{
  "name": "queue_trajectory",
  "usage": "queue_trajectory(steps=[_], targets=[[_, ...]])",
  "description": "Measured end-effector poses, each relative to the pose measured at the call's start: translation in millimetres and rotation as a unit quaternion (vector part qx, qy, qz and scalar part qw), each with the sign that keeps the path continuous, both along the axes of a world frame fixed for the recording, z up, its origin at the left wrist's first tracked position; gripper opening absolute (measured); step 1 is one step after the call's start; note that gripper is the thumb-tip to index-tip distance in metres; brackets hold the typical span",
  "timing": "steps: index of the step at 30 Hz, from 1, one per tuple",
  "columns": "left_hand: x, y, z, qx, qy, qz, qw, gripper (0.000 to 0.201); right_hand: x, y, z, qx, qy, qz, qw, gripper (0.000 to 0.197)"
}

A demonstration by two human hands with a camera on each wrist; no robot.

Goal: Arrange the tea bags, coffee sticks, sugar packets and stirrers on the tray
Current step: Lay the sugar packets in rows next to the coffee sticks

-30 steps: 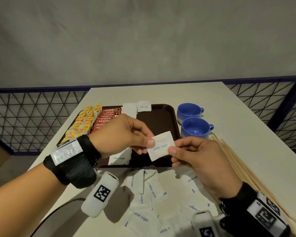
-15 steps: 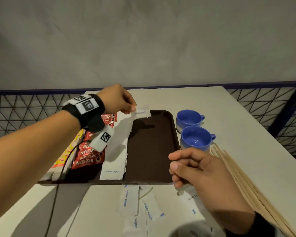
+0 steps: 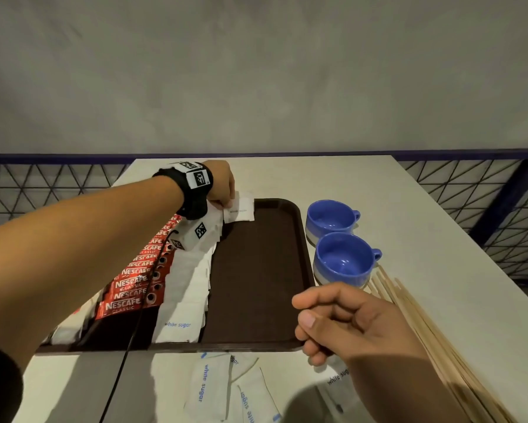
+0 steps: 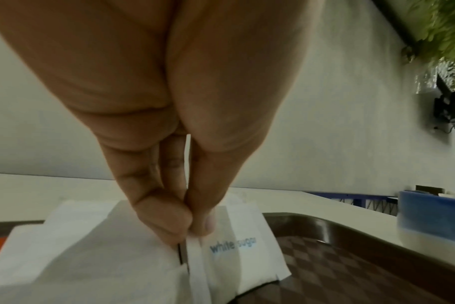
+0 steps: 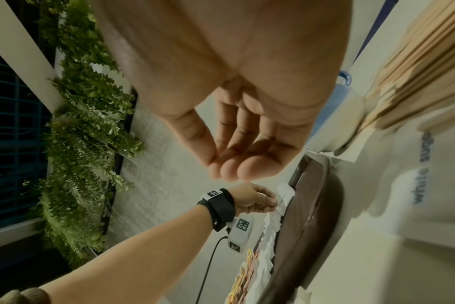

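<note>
My left hand [image 3: 226,204] reaches to the far end of the brown tray [image 3: 256,285] and pinches a white sugar packet [image 3: 240,209] by its edge between thumb and finger [image 4: 200,226]. The packet [image 4: 237,246] lies at the far end of a row of sugar packets [image 3: 189,288] on the tray. Red Nescafe coffee sticks [image 3: 134,279] lie in a row left of them; my forearm hides the tea bags. My right hand [image 3: 317,322] hovers at the tray's near right corner, fingers [image 5: 234,168] loosely curled and holding nothing. Wooden stirrers [image 3: 424,331] lie on the table to its right.
Two blue cups [image 3: 329,218] [image 3: 343,261] stand right of the tray. Several loose sugar packets [image 3: 207,386] lie on the white table [image 3: 439,239] in front of the tray. A metal mesh railing [image 3: 42,190] runs behind the table.
My right hand let go of the sugar packet. My left hand carried it from the near edge to the far end of the tray and lowered it onto the sugar row.
</note>
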State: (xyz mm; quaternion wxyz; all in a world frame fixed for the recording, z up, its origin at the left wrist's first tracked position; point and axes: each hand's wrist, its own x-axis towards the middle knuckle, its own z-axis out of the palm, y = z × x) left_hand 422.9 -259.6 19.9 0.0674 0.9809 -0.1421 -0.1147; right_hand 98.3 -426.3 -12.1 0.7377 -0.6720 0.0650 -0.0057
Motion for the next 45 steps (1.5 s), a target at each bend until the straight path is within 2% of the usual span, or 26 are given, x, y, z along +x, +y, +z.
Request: queue_trajectory(steps=[5, 10, 15, 19, 23, 27, 31, 34, 37, 41, 43, 45], targets=[[3.8, 4.6, -3.6, -0.018, -0.022, 0.009, 1.000, 0.013, -0.9, -0.9, 0.8, -0.021, 0.013, 0.012, 1.000, 0.026], [1.6, 6.7, -1.5, -0.069, -0.013, 0.040, 0.997, 0.022, -1.4, 0.1, 0.8, -0.035, 0.019, 0.012, 0.999, 0.026], [-26.3, 13.7, 27.7, -0.103, -0.033, 0.037, 0.993, 0.029, -3.5, 0.8, 3.7, -0.034, 0.037, -0.012, 0.999, 0.023], [-86.2, 26.2, 73.0, -0.197, -0.025, 0.006, 0.980, 0.024, -9.8, 0.5, 9.9, -0.034, 0.016, -0.036, 0.999, 0.016], [-175.9, 46.9, 98.9, -0.188, -0.007, -0.080, 0.979, 0.018, -17.2, 1.6, 19.6, -0.054, -0.017, -0.042, 0.998, 0.015], [-259.6, 68.1, 87.8, -0.117, 0.055, -0.165, 0.978, 0.017, -27.1, 1.1, 34.5, -0.110, -0.057, -0.004, 0.992, 0.014], [-315.7, 81.1, 46.5, -0.057, 0.068, -0.245, 0.966, 0.035, -48.5, -0.9, 53.5, -0.203, -0.073, 0.064, 0.974, 0.012], [-348.2, 87.0, 15.4, -0.060, 0.091, -0.264, 0.958, 0.052, -69.1, -1.2, 61.3, -0.307, -0.057, 0.127, 0.941, 0.006], [-371.2, 92.0, -9.4, -0.053, 0.092, -0.275, 0.956, 0.067, -86.6, -0.6, 56.3, -0.436, -0.008, 0.189, 0.880, 0.009], [-388.1, 93.7, -30.3, -0.013, 0.058, -0.276, 0.959, 0.083, -106.3, 6.0, 42.0, -0.621, 0.008, 0.271, 0.735, 0.057], [-391.5, 93.8, -33.4, -0.006, 0.058, -0.270, 0.961, 0.089, -111.7, 10.0, 34.6, -0.659, 0.010, 0.306, 0.687, 0.077], [-392.1, 94.1, -35.9, 0.000, 0.050, -0.260, 0.964, 0.090, -113.1, 14.1, 25.6, -0.682, 0.013, 0.324, 0.656, 0.084]])
